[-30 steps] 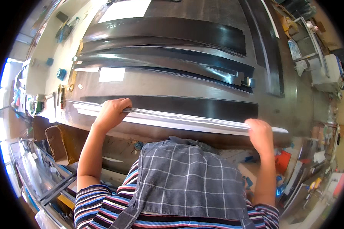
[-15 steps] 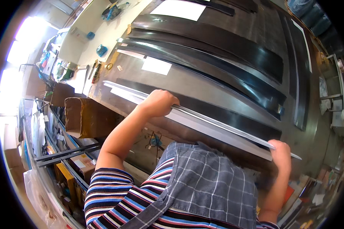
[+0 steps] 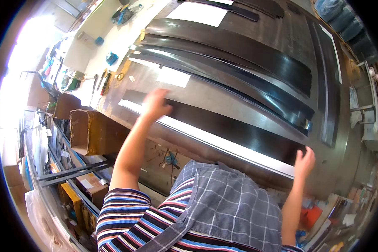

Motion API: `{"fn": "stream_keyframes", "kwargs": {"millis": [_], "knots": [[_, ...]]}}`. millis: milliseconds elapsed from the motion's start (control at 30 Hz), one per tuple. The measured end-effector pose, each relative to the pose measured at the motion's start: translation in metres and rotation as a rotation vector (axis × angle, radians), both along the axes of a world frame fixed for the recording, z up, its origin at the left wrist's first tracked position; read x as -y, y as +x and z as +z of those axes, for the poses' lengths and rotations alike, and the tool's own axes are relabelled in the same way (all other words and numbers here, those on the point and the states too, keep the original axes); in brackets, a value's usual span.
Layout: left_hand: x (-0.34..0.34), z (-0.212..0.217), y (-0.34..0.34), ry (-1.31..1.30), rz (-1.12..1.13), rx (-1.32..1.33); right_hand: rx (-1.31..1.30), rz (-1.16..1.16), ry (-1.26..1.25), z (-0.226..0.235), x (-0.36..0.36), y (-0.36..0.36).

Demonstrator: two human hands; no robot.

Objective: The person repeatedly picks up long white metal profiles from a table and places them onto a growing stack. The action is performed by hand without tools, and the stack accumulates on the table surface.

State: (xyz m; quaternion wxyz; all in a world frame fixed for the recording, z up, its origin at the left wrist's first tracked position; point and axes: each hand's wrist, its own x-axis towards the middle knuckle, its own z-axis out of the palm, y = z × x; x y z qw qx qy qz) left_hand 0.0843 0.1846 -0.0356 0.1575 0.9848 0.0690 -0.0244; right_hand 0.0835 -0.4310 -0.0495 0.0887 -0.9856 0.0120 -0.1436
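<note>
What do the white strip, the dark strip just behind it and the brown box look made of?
White strip: possibly plastic or coated sheet; smooth, evenly white.
Dark strip: perhaps plastic or metal, satin; faint sheen leaves it open.
Brown box: likely cardboard; matte, ragged-edged.

Both hands no longer grip the raised pale edge: the left hand, fingers blurred, is now loosened above the black strip, and the right hand is opened, thumb and fingers apart, beside the strips' right end. The white strip now lies flatter, no longer reaching past the right hand, more of the black one shows, and the view is swung round since the first picture
</note>
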Motion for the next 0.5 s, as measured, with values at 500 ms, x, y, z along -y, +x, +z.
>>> {"fn": "stream_keyframes", "kwargs": {"millis": [500], "knots": [[-0.243, -0.112, -0.071, -0.313, 0.634, 0.202, -0.300, -0.709, 0.541, -0.034, 0.061, -0.047]]}}
